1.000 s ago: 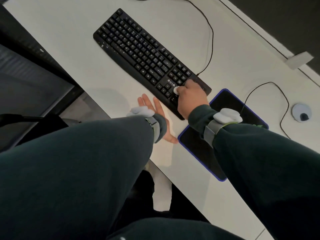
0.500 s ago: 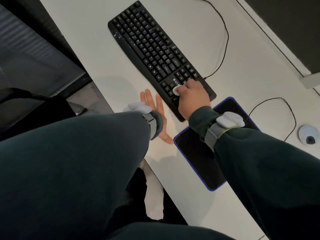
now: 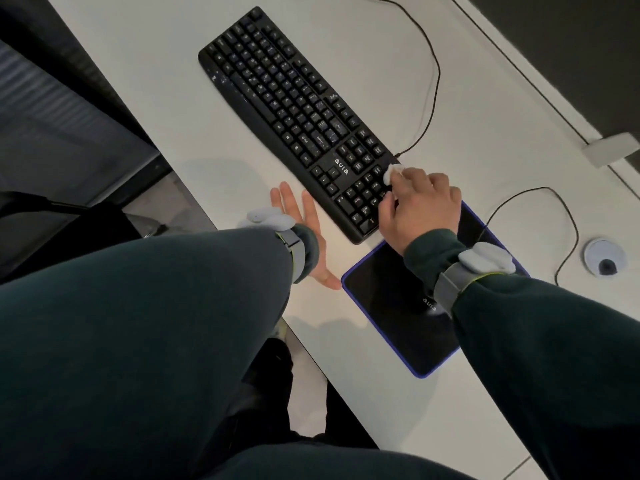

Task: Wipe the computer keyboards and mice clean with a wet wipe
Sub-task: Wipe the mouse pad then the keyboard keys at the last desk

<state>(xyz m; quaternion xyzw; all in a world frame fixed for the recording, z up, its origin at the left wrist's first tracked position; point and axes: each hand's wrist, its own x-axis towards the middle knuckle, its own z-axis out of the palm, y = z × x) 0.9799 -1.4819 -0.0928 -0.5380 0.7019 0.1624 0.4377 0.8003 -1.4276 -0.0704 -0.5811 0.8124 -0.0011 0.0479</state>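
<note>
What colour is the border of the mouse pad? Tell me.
Blue-purple, running round the black mouse pad; the head view, the only one, shows it clearly.

wipe in right hand, slid from logo keys to far numpad corner of keyboard

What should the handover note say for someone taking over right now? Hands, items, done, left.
Right hand: pinches the wet wipe and presses it on the number-pad end of the keyboard, at its far corner.
Left hand: open, flat on the desk beside the keyboard's near edge, holding nothing.
Mouse pad: under the right forearm; no mouse in view.
Done: wiping is under way at the number pad; how much is already clean cannot be told.
Left: pale specks show at the keyboard's other end, so probably wipe that stretch, then find and wipe the mice.
</note>
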